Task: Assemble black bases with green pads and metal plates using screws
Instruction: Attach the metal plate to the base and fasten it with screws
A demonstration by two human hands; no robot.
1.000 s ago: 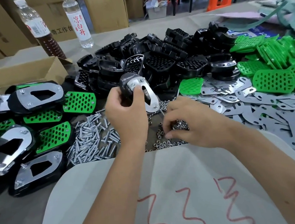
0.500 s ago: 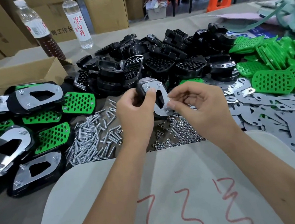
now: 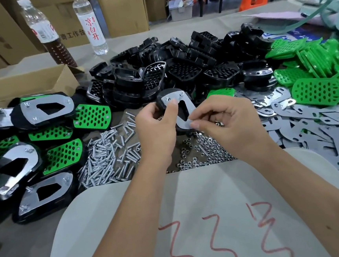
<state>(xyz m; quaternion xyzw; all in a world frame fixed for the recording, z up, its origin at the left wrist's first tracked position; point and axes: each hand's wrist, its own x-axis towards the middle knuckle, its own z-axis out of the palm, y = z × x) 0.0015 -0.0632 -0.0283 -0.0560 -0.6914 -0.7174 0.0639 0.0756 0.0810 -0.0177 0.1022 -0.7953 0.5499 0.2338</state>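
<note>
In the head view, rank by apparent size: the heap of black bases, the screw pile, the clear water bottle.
1. Heap of black plastic bases
2. Pile of silver screws
3. Clear water bottle with red lettering, though farther away, so unsure.

Black base (image 3: 163,100) with metal plate (image 3: 183,110) on top, two screws in, held tilted above loose screws (image 3: 107,154); green pads (image 3: 315,93) heaped right.

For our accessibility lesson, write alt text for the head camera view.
Two hands hold a black base with a metal plate: left hand grips it, right hand pinches the plate's lower end. Screws lie below.
</note>
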